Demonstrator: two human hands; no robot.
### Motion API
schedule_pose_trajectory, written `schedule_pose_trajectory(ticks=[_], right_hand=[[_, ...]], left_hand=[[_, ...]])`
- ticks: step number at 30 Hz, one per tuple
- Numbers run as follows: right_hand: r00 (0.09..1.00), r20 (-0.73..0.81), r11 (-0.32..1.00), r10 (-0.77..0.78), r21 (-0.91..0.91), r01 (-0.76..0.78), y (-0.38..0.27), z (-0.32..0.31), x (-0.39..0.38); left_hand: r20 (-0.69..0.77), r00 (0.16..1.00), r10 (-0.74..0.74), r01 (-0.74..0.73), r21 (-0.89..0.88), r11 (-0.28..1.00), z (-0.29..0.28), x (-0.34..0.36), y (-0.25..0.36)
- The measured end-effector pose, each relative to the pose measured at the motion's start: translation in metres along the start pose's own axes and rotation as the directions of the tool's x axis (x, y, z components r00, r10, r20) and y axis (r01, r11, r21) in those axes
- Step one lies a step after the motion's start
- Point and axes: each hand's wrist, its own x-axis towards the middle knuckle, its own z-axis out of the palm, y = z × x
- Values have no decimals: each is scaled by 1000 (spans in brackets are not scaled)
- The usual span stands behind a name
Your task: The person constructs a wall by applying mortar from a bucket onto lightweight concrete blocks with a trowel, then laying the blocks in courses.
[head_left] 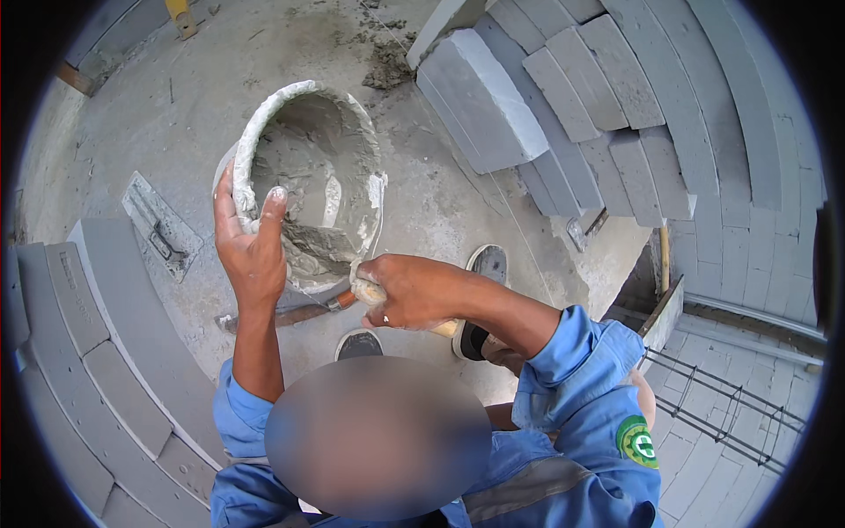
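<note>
A bucket (266, 119) coated with pale dried mortar stands tilted on the floor in front of me, its mouth facing up toward me. Wet grey mortar (299, 154) lines the inside. My left hand (251, 246) grips the bucket's left rim, thumb over the edge and fingers outside. With my right hand (409, 292) I hold a trowel by its mortar-smeared handle (368, 291). The trowel's blade (321, 242) is inside the bucket near its close side, with mortar on and around it. Its tip is hard to make out.
A flat float (163, 227) lies left of the bucket. A long tool with a wooden handle (304, 314) lies between bucket and shoes (359, 344). Grey blocks are stacked at right (607, 79) and lower left (114, 370). A rebar cage (717, 409) lies at right.
</note>
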Motion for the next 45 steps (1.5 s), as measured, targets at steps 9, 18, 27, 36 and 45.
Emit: schedule_pose_trajectory(ticks=[9, 18, 27, 36, 45], right_hand=[[986, 8, 613, -167, 784, 97, 43, 10, 10], [937, -172, 125, -303, 968, 218, 73, 48, 3], [983, -180, 339, -44, 923, 184, 114, -15, -148], [944, -274, 359, 186, 913, 194, 223, -19, -250], [825, -477, 534, 303, 802, 268, 361, -7, -248]], left_hand=[[14, 999, -28, 27, 101, 995, 1, 7, -6], [55, 997, -56, 53, 55, 997, -52, 48, -46], [163, 922, -351, 379, -206, 902, -147, 114, -113], [55, 895, -442, 428, -384, 818, -163, 121, -135], [-407, 765, -500, 446, -224, 866, -117, -36, -99]])
